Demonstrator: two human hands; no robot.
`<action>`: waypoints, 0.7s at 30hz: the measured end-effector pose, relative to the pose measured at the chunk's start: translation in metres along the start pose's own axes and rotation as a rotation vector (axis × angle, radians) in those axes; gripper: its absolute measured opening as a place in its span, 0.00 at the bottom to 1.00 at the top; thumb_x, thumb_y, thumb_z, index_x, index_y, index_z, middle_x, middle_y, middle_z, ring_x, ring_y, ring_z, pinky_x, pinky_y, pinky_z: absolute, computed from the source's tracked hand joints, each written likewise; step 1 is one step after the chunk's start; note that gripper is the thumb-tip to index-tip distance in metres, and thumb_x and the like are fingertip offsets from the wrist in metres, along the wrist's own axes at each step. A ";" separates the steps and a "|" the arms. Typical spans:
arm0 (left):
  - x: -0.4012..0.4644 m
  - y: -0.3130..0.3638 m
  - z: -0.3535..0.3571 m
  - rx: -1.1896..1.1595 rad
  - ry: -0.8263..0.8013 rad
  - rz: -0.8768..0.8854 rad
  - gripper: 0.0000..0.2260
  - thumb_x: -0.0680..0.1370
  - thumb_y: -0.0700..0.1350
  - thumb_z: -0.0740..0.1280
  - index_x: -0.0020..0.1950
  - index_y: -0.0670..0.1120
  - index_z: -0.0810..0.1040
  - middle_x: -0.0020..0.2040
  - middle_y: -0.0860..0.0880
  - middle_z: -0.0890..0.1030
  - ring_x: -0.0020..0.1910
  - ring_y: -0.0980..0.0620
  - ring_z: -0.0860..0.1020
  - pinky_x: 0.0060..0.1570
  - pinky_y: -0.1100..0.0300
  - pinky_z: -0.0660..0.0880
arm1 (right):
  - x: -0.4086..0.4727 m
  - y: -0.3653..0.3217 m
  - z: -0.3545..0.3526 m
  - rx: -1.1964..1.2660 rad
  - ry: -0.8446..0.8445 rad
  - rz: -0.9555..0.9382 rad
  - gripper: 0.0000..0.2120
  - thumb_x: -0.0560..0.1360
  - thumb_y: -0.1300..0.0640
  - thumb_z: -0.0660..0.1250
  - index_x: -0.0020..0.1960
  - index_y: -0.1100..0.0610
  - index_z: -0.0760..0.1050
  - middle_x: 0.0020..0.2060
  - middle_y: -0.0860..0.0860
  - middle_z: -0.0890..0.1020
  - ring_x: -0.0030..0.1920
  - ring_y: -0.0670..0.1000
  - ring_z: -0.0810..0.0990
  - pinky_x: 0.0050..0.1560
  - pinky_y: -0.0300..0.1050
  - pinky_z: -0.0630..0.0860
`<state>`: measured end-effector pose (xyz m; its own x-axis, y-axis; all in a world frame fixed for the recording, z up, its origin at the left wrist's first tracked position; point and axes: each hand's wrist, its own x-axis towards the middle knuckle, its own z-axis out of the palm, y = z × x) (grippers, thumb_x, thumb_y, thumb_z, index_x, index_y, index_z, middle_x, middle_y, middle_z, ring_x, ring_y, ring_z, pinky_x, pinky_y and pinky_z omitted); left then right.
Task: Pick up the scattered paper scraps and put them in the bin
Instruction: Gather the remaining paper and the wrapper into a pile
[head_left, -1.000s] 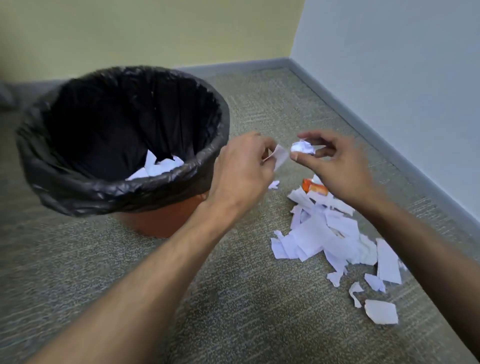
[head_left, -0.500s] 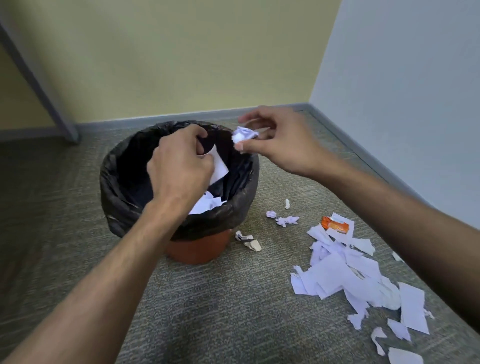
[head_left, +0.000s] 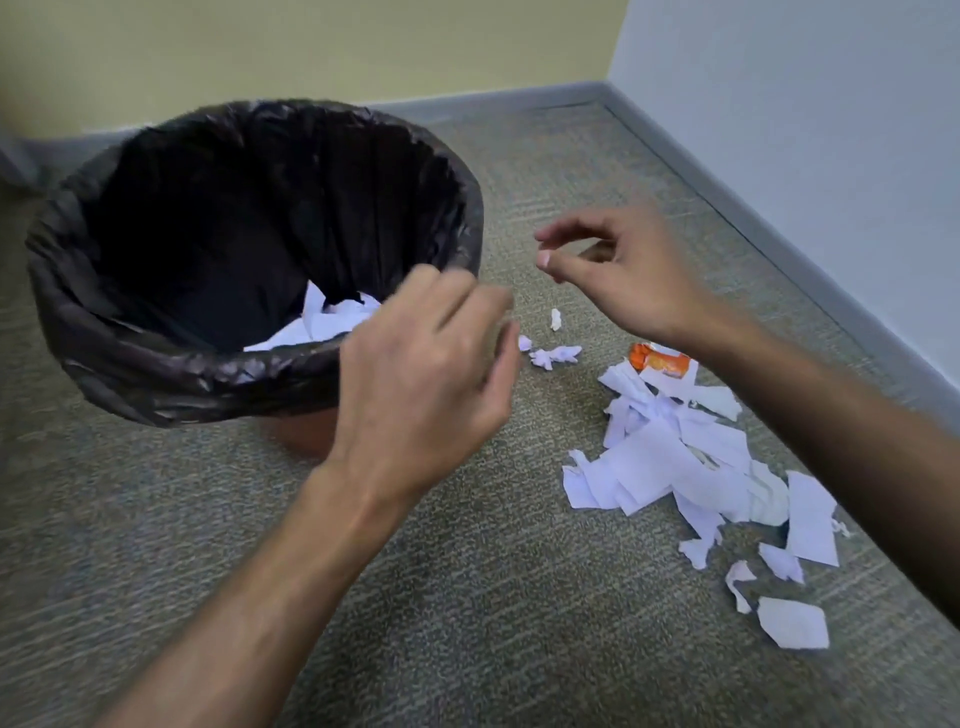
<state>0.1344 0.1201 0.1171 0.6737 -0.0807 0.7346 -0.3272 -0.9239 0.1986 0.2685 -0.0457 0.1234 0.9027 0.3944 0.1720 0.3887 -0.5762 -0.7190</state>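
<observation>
The paper scraps (head_left: 675, 457) lie mostly in one overlapping white heap on the carpet (head_left: 467, 597) to the right of the bin (head_left: 249, 358), with loose pieces trailing toward the near right and a few tiny crumpled bits (head_left: 553, 356) just beside the bin's base. An orange wrapper (head_left: 657, 359) sits at the far edge of the heap. More white scraps already rest inside the bin (head_left: 322, 325), which is lined with a black bag.

The left hand (head_left: 426, 374) hangs in front of the bin's rim, fingers loosely curled and blurred; no paper shows in it. The right hand (head_left: 618, 270) hovers over the carpet between bin and heap, thumb and forefinger near each other with nothing visible between them.

The likely trouble is with the smallest bits: they are light and lie flat in the carpet pile, so a hasty pinch could miss them or let them flutter short of the rim. A big handful from the heap could also shed pieces on the way.

Half a second ago both hands were over the bin, each pinching a scrap; now both are empty and have drawn back toward the heap.
</observation>
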 end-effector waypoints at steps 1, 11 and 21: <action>-0.009 0.003 0.011 -0.009 -0.033 0.019 0.05 0.77 0.44 0.69 0.48 0.43 0.81 0.40 0.48 0.78 0.39 0.49 0.75 0.34 0.56 0.71 | -0.003 0.016 0.002 -0.022 -0.006 0.026 0.10 0.74 0.50 0.71 0.54 0.50 0.81 0.48 0.43 0.84 0.36 0.37 0.81 0.41 0.37 0.74; -0.075 -0.017 0.118 0.094 -0.672 -0.153 0.17 0.80 0.50 0.63 0.67 0.48 0.71 0.64 0.49 0.73 0.61 0.50 0.75 0.42 0.55 0.78 | -0.004 0.133 0.037 -0.382 -0.156 0.192 0.19 0.71 0.46 0.72 0.60 0.52 0.78 0.52 0.47 0.83 0.48 0.52 0.82 0.55 0.50 0.77; -0.084 -0.041 0.169 0.304 -0.940 -0.349 0.29 0.82 0.54 0.57 0.79 0.51 0.50 0.79 0.43 0.52 0.76 0.39 0.55 0.54 0.45 0.76 | 0.022 0.183 0.091 -0.774 -0.449 0.289 0.40 0.74 0.29 0.58 0.77 0.50 0.55 0.72 0.58 0.68 0.69 0.61 0.70 0.62 0.59 0.70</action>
<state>0.2037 0.1011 -0.0622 0.9849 0.0705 -0.1578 0.0770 -0.9964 0.0353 0.3431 -0.0775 -0.0654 0.8906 0.3076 -0.3350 0.3203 -0.9471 -0.0179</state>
